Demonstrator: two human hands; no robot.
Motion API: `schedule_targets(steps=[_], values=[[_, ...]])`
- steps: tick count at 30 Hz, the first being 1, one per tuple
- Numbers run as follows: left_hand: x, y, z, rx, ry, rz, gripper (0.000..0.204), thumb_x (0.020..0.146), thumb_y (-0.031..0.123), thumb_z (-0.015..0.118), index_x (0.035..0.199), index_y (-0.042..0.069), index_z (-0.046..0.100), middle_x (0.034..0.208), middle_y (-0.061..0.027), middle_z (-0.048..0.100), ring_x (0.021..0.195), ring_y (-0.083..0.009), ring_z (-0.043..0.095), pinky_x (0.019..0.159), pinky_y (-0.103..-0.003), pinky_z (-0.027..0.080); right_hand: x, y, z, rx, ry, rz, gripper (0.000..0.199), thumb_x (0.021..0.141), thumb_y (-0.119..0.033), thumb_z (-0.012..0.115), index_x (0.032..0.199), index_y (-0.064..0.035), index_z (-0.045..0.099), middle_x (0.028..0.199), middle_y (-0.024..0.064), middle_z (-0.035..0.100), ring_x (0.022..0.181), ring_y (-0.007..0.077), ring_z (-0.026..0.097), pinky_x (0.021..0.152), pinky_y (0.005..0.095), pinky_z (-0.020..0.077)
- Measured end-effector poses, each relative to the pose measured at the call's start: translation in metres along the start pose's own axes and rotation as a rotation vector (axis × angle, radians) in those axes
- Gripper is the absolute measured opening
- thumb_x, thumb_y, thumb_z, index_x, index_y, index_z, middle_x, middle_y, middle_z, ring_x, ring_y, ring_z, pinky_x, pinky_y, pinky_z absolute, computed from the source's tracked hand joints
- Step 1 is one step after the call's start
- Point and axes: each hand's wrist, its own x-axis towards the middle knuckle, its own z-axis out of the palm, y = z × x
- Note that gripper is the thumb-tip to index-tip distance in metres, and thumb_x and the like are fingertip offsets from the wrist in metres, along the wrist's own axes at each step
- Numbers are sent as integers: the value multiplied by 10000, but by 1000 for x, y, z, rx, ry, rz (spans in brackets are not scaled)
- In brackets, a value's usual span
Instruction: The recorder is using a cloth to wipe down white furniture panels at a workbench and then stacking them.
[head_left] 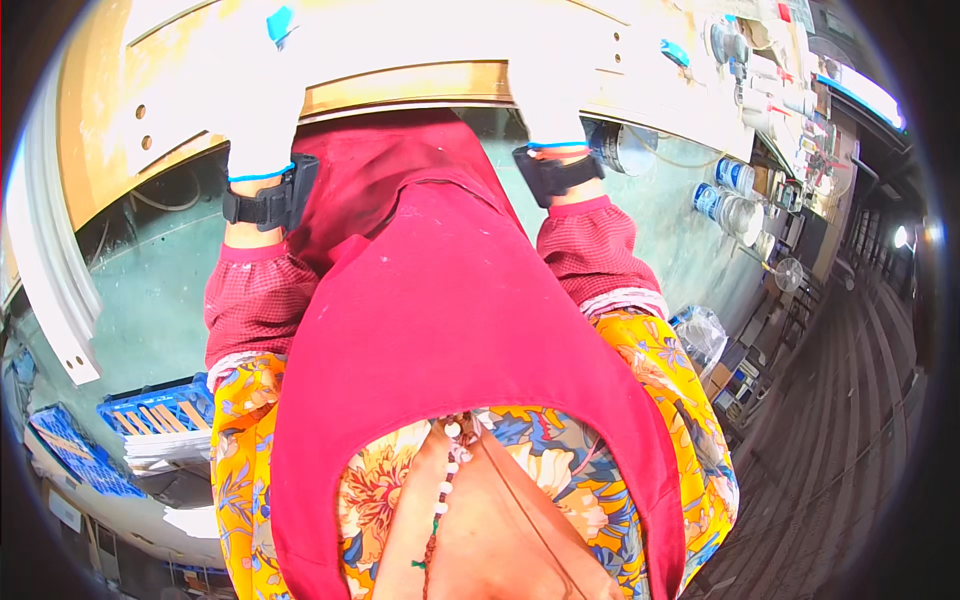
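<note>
1. We have our left hand point(268, 95) and right hand point(548, 95) at the far side, by the wooden board point(405, 84) that spans the scene before us; glare swallows the fingers, so we cannot tell whether they are apart, together or clamped.
2. We judge the work to be under way; what is done and what is left we cannot tell, with the surface washed out.
3. Near left, a blue crate point(195, 388) shows tan strips; far right, we cannot make out what the buckets point(740, 214) hold.
</note>
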Motion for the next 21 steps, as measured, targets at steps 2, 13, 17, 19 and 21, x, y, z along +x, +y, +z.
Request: schedule_targets(steps=[2,13,17,19,21], values=[[1,2,-1,-7,5,2,428,811,411,665,1050,59,615,964,-160,598,893,-326,567,777,-443,446,-1,-14,12,-69,-74,-53,337,859,-221,542,1152,-77,625,1076,185,631,1015,362,583,901,487,439],[3,1,-3,-242,-88,-92,437,801,398,682,1086,72,619,1013,-154,607,935,-316,572,809,-434,451,9,-12,-5,-125,-13,-92,300,883,-175,538,1159,-160,653,1049,119,661,991,309,596,873,431,458],[4,0,1,-206,-7,-40,426,796,388,692,1072,71,624,997,-148,608,928,-303,574,800,-420,454,15,-40,-10,96,-112,-63,269,875,-261,556,1086,-160,690,984,110,668,916,314,607,845,432,465],[5,-1,-2,-201,-15,-47,412,796,378,693,1064,71,627,977,-141,611,914,-298,577,788,-413,457,23,-25,-12,66,-312,146,278,873,-280,559,1089,-163,689,983,110,670,912,313,609,841,432,467],[6,1,0,-205,-19,-43,399,797,367,695,1057,71,631,958,-135,614,900,-293,581,776,-406,460,30,-4,-14,60,-366,339,284,876,-285,555,1093,-157,686,982,115,670,907,315,612,833,433,470]])
